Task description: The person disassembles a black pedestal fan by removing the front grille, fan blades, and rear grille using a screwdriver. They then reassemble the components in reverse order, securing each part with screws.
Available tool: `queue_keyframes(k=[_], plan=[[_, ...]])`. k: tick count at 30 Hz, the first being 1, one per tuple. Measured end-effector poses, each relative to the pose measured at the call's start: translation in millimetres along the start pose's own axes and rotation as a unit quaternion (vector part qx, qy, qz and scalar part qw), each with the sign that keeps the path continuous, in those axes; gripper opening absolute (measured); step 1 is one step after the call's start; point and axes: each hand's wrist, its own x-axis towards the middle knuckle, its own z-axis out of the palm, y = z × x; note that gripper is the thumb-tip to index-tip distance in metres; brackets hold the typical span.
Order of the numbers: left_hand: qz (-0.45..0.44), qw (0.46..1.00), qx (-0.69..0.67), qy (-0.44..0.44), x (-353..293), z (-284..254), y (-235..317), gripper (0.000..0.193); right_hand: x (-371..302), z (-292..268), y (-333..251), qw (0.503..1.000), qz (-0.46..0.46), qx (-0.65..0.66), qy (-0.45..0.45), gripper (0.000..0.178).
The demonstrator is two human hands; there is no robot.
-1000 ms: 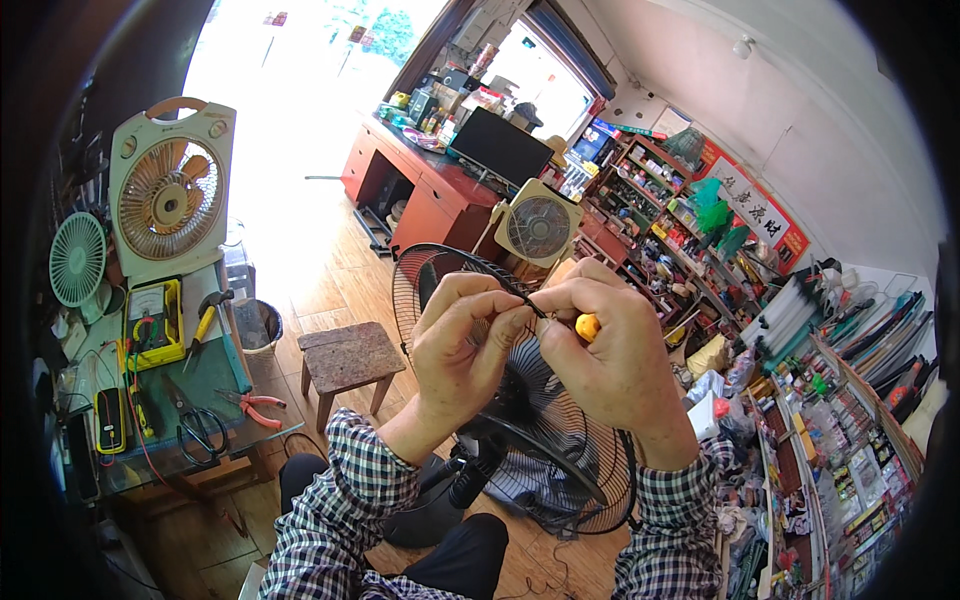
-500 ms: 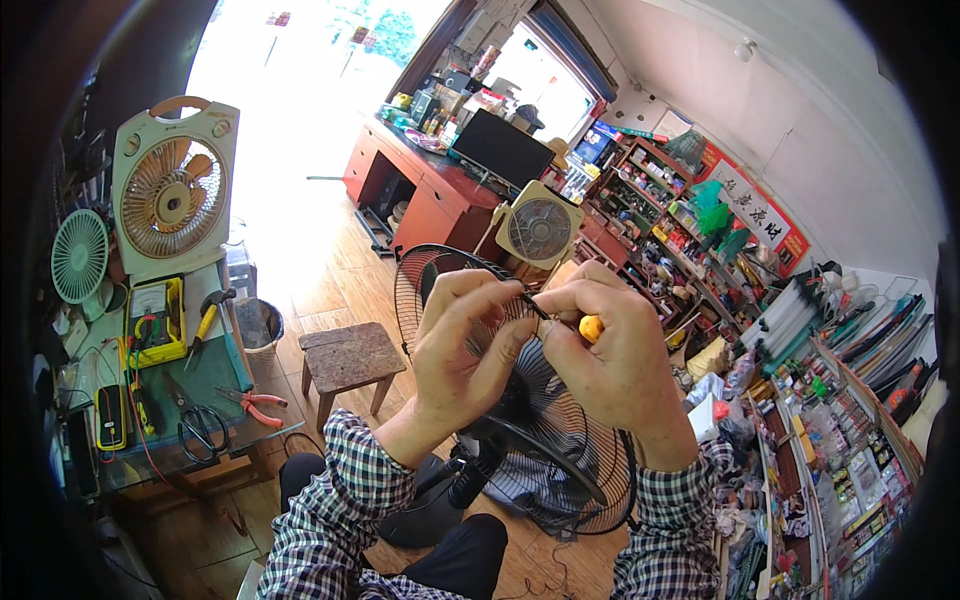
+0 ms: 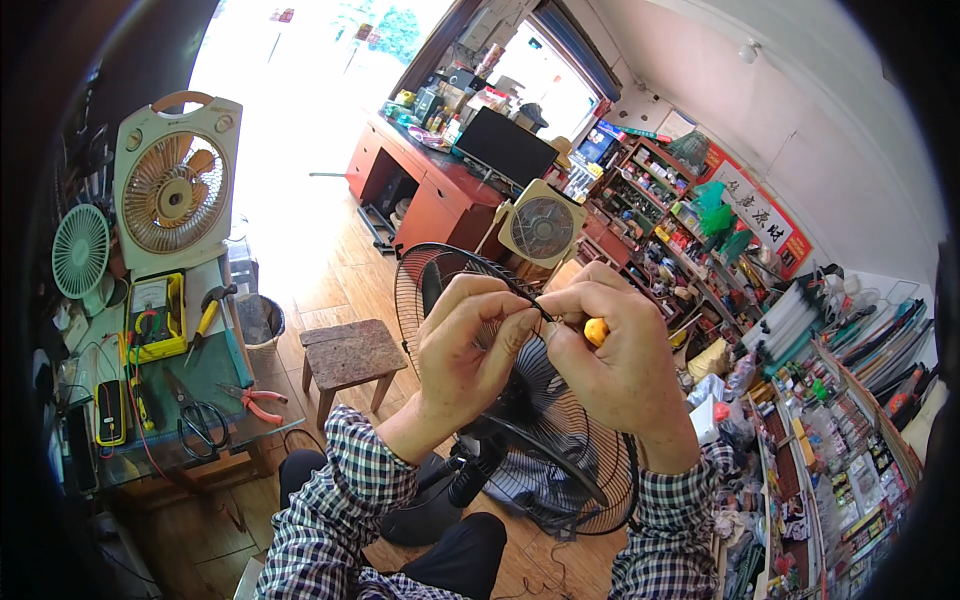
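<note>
From the head view: both hands are up at mid-frame, tip almost to tip! Left hand (image 3: 465,345): thumb and index pinched together, the other fingers loosely curled. Right hand (image 3: 625,360): thumb against index, the rest folded, a yellow handle end (image 3: 596,331) poking out by its curled fingers. And the slim dark piece (image 3: 543,312)? Right there between the two pinches, above the black standing fan (image 3: 545,400); fingers cover most of it, so whether it's cord or wire, I can't swear. Looks a featherweight, probably bendy, easily slipping if gripped loosely; fingertip pads close to the ends would suit it best. Off left, red-handled pliers (image 3: 262,407) lie on the workbench (image 3: 265,432), the wooden stool (image 3: 352,348) just beyond.
</note>
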Motion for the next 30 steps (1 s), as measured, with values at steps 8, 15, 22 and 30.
queue_keyframes(k=[8, 15, 22, 30], plan=[[0.015, 1.000, 0.000, 0.019, 4, 0, 7, 0.023, -2, -2, -5, 1.000, 0.021, -0.006, 0.001, 0.018], [-0.018, 1.000, -0.011, 0.017, -11, -13, 10, 0.025, -7, -5, -2, 0.999, 0.032, -0.023, 0.025, 0.016], [-0.159, 0.985, 0.073, -0.008, -72, -70, -12, 0.014, -15, -21, 2, 0.998, 0.019, -0.048, 0.026, 0.019], [-0.397, 0.918, 0.000, 0.030, -175, -104, -20, 0.017, -74, -43, -19, 0.989, 0.108, -0.065, 0.072, 0.034]])
